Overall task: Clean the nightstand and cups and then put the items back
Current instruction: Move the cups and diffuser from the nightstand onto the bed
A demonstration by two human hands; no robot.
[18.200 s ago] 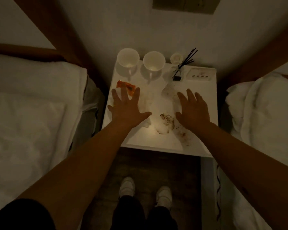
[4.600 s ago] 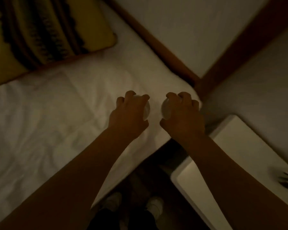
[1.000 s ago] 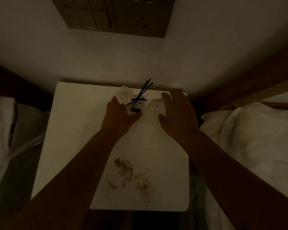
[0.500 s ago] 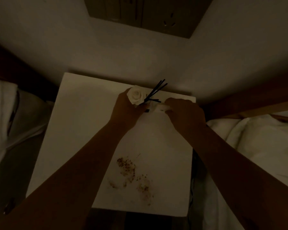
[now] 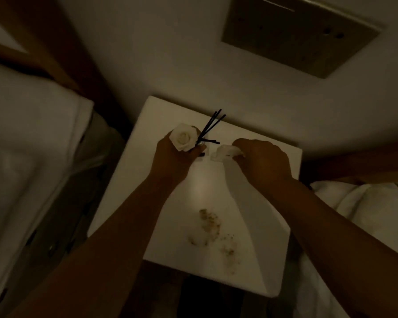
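Observation:
The white nightstand (image 5: 161,125) stands between two beds in dim light. My left hand (image 5: 174,160) grips a reed diffuser with black sticks (image 5: 210,126) and a white rose (image 5: 184,137), raised over the back of the top. My right hand (image 5: 261,160) grips a small white flat object (image 5: 223,153) beside it; what it is cannot be made out. Brown crumbs and smears (image 5: 208,223) mark the front half of the top. No cups are in view.
A white bed (image 5: 28,157) lies on the left and another white bed (image 5: 363,214) on the right. A switch and socket panel (image 5: 299,35) is on the wall behind. Dark floor shows below the nightstand's front edge.
Both hands have closed on the items at the back of the nightstand and lifted them slightly. The view has swung so the nightstand sits further right.

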